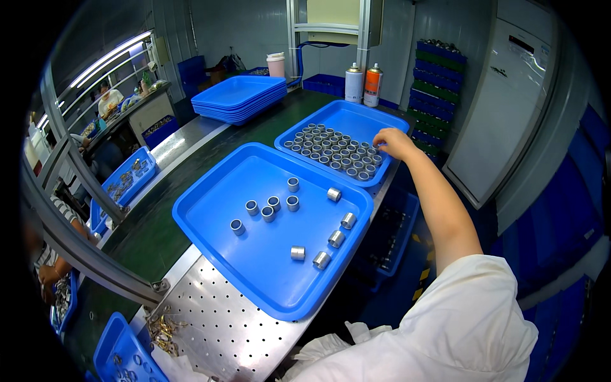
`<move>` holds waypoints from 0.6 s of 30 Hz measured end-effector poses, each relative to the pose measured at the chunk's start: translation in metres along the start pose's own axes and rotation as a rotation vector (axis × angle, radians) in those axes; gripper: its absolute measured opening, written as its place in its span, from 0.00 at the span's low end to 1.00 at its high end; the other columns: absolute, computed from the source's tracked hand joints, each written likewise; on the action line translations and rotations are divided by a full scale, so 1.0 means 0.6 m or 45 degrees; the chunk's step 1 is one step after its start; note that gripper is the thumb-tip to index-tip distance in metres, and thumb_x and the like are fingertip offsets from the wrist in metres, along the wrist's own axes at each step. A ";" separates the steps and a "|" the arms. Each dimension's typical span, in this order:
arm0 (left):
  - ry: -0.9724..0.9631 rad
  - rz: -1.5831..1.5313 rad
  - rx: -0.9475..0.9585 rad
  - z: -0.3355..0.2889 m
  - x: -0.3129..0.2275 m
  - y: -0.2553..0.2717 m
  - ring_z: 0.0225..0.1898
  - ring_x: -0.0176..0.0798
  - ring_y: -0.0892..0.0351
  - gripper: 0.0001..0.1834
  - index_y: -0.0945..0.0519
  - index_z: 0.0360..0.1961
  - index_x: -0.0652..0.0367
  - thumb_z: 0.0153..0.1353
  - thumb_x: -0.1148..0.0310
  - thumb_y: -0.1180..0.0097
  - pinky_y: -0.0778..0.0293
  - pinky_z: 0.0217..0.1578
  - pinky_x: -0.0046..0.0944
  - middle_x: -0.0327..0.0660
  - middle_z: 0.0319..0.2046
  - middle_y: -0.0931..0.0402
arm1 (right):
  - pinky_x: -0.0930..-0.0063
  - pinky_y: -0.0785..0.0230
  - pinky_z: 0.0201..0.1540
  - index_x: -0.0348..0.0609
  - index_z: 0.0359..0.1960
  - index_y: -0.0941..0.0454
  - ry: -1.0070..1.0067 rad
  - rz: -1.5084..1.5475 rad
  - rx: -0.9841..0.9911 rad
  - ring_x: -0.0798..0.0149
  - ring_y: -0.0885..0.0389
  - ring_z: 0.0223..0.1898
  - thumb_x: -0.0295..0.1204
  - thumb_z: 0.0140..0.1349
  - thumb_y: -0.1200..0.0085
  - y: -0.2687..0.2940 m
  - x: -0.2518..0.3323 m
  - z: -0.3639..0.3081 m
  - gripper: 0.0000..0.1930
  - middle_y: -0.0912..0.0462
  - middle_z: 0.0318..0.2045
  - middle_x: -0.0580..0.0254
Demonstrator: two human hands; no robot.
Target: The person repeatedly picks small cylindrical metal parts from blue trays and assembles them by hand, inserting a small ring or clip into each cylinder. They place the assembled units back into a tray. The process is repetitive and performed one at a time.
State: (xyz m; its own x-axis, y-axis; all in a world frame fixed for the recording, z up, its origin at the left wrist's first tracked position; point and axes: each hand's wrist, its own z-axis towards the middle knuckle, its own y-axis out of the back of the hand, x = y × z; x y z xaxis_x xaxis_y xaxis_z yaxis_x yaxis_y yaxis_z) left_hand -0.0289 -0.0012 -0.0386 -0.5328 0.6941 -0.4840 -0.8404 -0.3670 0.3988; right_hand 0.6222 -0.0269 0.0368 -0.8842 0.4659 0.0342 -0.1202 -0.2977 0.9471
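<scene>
My right hand point(393, 144) reaches over the right side of the far blue tray point(356, 113). Its fingers are drawn together and point down at the end of the closely packed rows of short metal sleeves point(331, 150); whatever lies between the fingertips is too small and covered to make out. These sleeves stand upright, open ends up. Nearer to me, a second blue tray point(254, 169) holds several loose sleeves, some upright like the one at the left point(237, 227), others lying on their sides near the right rim, such as this sleeve point(321, 260). My left hand is out of view.
Stacked blue trays point(238, 92), a pink cup point(275, 65) and two spray cans point(354, 84) stand farther back. A perforated metal plate point(223, 318) holds small brass-coloured parts point(165, 331). A metal frame post point(95, 254) rises at left; another person's hand point(48, 275) works beyond it.
</scene>
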 end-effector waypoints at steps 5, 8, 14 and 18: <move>-0.016 0.005 0.010 0.000 0.002 0.001 0.33 0.51 0.28 0.04 0.24 0.31 0.70 0.56 0.78 0.46 0.30 0.32 0.42 0.55 0.38 0.27 | 0.67 0.31 0.43 0.47 0.26 0.17 0.083 0.071 0.088 0.58 0.25 0.40 0.23 0.44 0.40 -0.007 0.008 0.006 0.06 0.23 0.30 0.62; -0.012 0.006 0.017 0.000 0.002 0.002 0.33 0.51 0.28 0.04 0.24 0.31 0.70 0.55 0.79 0.46 0.30 0.31 0.42 0.55 0.38 0.27 | 0.68 0.32 0.43 0.47 0.26 0.17 0.088 0.118 0.098 0.58 0.25 0.39 0.23 0.44 0.40 -0.010 0.008 0.004 0.05 0.22 0.31 0.62; -0.004 0.006 0.018 0.002 0.000 0.002 0.33 0.51 0.28 0.04 0.24 0.30 0.70 0.54 0.79 0.46 0.30 0.31 0.42 0.56 0.37 0.27 | 0.68 0.32 0.46 0.46 0.27 0.17 0.070 0.116 0.131 0.59 0.26 0.42 0.24 0.45 0.40 -0.009 0.008 0.004 0.05 0.22 0.33 0.63; -0.027 0.005 0.013 0.011 -0.012 0.000 0.33 0.52 0.28 0.03 0.24 0.30 0.70 0.54 0.81 0.47 0.30 0.32 0.44 0.56 0.36 0.27 | 0.68 0.32 0.45 0.46 0.27 0.17 0.076 0.110 0.131 0.59 0.25 0.42 0.23 0.46 0.41 -0.007 0.010 0.003 0.06 0.21 0.33 0.63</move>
State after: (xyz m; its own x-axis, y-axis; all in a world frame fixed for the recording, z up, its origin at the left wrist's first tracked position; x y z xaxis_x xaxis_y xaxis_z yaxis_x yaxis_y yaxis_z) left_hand -0.0247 -0.0019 -0.0299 -0.5337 0.7056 -0.4662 -0.8373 -0.3636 0.4084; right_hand 0.6183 -0.0216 0.0334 -0.9150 0.3906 0.1011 0.0019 -0.2463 0.9692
